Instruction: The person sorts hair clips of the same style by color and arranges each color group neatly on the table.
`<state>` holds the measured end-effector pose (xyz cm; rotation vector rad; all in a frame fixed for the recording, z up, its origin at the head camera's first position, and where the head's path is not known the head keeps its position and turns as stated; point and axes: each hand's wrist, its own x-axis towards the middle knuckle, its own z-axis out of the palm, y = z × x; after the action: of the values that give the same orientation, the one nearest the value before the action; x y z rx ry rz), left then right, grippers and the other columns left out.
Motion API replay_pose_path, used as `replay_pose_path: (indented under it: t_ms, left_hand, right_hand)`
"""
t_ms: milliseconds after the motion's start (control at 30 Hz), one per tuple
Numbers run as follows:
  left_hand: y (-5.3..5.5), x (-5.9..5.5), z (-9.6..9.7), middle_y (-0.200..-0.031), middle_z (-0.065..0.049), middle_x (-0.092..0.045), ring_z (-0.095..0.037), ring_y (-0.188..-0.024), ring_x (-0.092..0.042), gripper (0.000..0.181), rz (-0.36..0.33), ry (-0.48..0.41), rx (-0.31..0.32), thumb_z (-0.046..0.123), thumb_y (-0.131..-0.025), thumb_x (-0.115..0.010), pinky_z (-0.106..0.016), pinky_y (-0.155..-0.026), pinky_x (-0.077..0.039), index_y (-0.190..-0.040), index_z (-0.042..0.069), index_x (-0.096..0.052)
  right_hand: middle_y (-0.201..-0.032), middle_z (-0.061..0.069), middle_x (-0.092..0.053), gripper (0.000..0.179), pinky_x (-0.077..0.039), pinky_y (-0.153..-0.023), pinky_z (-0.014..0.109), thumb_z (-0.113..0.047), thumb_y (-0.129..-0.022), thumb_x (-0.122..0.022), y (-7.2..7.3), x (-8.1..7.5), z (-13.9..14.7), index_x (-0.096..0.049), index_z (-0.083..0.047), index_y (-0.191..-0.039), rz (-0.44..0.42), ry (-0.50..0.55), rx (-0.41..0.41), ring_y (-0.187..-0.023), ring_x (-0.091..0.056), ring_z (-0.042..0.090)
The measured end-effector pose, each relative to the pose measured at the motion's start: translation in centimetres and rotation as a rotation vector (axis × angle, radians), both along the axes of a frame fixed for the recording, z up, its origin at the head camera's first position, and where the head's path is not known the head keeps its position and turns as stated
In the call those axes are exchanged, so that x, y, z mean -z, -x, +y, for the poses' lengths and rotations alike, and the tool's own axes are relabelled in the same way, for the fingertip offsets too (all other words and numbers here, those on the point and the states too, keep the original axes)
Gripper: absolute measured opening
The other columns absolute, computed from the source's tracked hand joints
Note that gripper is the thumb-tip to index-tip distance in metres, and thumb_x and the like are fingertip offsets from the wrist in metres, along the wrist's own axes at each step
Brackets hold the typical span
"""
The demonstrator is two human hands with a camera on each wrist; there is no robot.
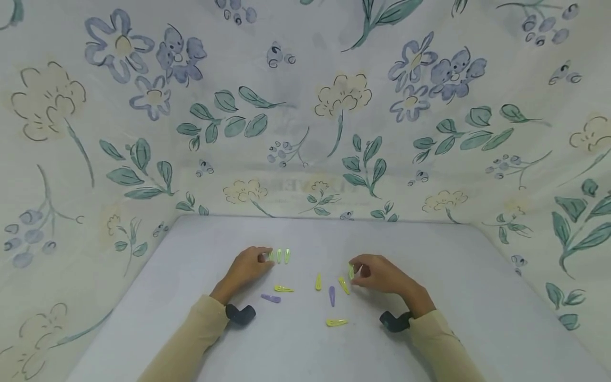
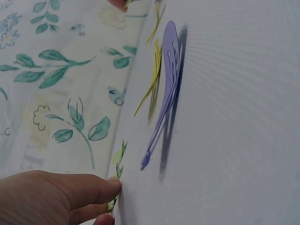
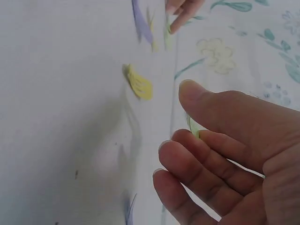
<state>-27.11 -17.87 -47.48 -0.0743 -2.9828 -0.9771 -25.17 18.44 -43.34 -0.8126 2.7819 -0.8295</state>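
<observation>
At the far left of the group, my left hand [image 1: 250, 265] pinches a light green snap hair clip [image 1: 270, 255] between thumb and fingers, close over the table. Two more green hair clips [image 1: 279, 256] [image 1: 287, 256] stand in a row just right of it. My right hand [image 1: 382, 273] holds another green hair clip [image 1: 351, 271] by its ends; in the right wrist view this clip [image 3: 192, 125] shows partly between thumb and fingers. A yellow hair clip [image 1: 344, 285] lies close beside those fingertips. In the left wrist view, a purple hair clip [image 2: 169, 79] lies nearest the left hand.
Between the hands on the white table [image 1: 296, 350] lie other yellow clips [image 1: 318, 281] [image 1: 284, 288], two purple clips [image 1: 332, 296] [image 1: 271, 298] and a yellow one nearer the front [image 1: 337, 322]. A flower-patterned cloth [image 1: 296, 132] rises behind and at both sides.
</observation>
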Motion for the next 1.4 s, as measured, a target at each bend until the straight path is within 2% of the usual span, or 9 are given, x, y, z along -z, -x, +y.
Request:
replay_pose_path:
  t_ms: [167,400,500,633,833,1033,1200,1400]
  left_hand:
    - [-0.1,-0.1,-0.1,-0.090,-0.004,-0.060,-0.018,-0.079,-0.053,0.045,0.002,-0.005,0.003,0.023,-0.090,-0.071,-0.030,-0.067,-0.042,-0.133,0.010,-0.064]
    - [0.3,0.2,-0.2,-0.088,-0.003,-0.060,-0.017,-0.078,-0.053,0.045,0.003,-0.003,0.004,0.024,-0.090,-0.072,-0.030,-0.066,-0.042,-0.133,0.011,-0.064]
    - [0.3,0.3,-0.4,-0.088,-0.003,-0.060,-0.017,-0.077,-0.053,0.045,0.004,-0.001,-0.001,0.024,-0.090,-0.072,-0.029,-0.066,-0.042,-0.133,0.011,-0.064]
    - [0.2,0.1,-0.4,-0.088,-0.003,-0.060,-0.017,-0.077,-0.053,0.045,0.002,-0.003,-0.006,0.023,-0.089,-0.073,-0.030,-0.066,-0.042,-0.132,0.011,-0.065]
    - [0.3,0.0,-0.4,-0.087,-0.003,-0.060,-0.017,-0.078,-0.053,0.044,-0.007,-0.015,0.025,0.023,-0.090,-0.073,-0.030,-0.068,-0.043,-0.132,0.010,-0.065]
    - [0.4,-0.2,-0.5,-0.089,-0.002,-0.063,-0.017,-0.080,-0.054,0.042,0.003,-0.013,0.020,0.023,-0.088,-0.074,-0.031,-0.071,-0.045,-0.128,0.011,-0.067]
    - [0.4,-0.6,-0.4,-0.090,-0.003,-0.063,-0.017,-0.080,-0.054,0.043,-0.015,-0.015,0.021,0.024,-0.087,-0.075,-0.031,-0.070,-0.045,-0.128,0.010,-0.068]
    - [0.4,-1.2,-0.2,-0.092,-0.004,-0.064,-0.017,-0.080,-0.055,0.044,-0.038,0.008,0.011,0.024,-0.088,-0.074,-0.030,-0.069,-0.044,-0.129,0.010,-0.067]
  right_hand:
    - [-0.094,-0.002,-0.067,0.045,-0.050,-0.068,0.021,-0.018,-0.084,-0.080,-0.2,-0.3,-0.3,-0.066,-0.001,-0.123,0.045,0.016,-0.009,-0.081,-0.058,0.010]
    - [-0.100,0.005,-0.068,0.043,-0.051,-0.070,0.021,-0.021,-0.084,-0.080,-0.3,-0.2,-0.7,-0.065,-0.005,-0.121,0.113,0.073,0.014,-0.082,-0.059,0.010]
    - [-0.099,0.006,-0.068,0.041,-0.053,-0.071,0.022,-0.020,-0.084,-0.080,-0.3,-0.1,-1.1,-0.065,-0.004,-0.118,0.140,0.109,-0.020,-0.081,-0.060,0.010]
    - [-0.097,0.003,-0.068,0.039,-0.054,-0.073,0.023,-0.022,-0.085,-0.080,-0.5,-0.1,-1.8,-0.066,-0.005,-0.117,0.127,0.130,-0.069,-0.082,-0.061,0.011]
    - [-0.097,-0.002,-0.066,0.042,-0.051,-0.071,0.021,-0.027,-0.085,-0.080,-0.8,0.1,-2.7,-0.065,-0.006,-0.119,0.097,0.115,-0.061,-0.083,-0.059,0.010]
    - [-0.101,-0.001,-0.067,0.043,-0.053,-0.075,0.024,-0.032,-0.087,-0.077,-0.9,-0.5,-3.9,-0.065,-0.009,-0.121,0.074,0.096,-0.111,-0.088,-0.061,0.012]
    - [-0.104,0.003,-0.067,0.043,-0.053,-0.077,0.027,-0.031,-0.088,-0.077,-0.3,-1.5,-5.1,-0.065,-0.008,-0.122,0.062,0.072,-0.119,-0.092,-0.062,0.016]
    - [-0.104,0.003,-0.067,0.042,-0.053,-0.076,0.024,-0.031,-0.087,-0.077,1.6,-2.0,-6.8,-0.065,-0.008,-0.121,0.076,0.048,-0.138,-0.090,-0.063,0.013]
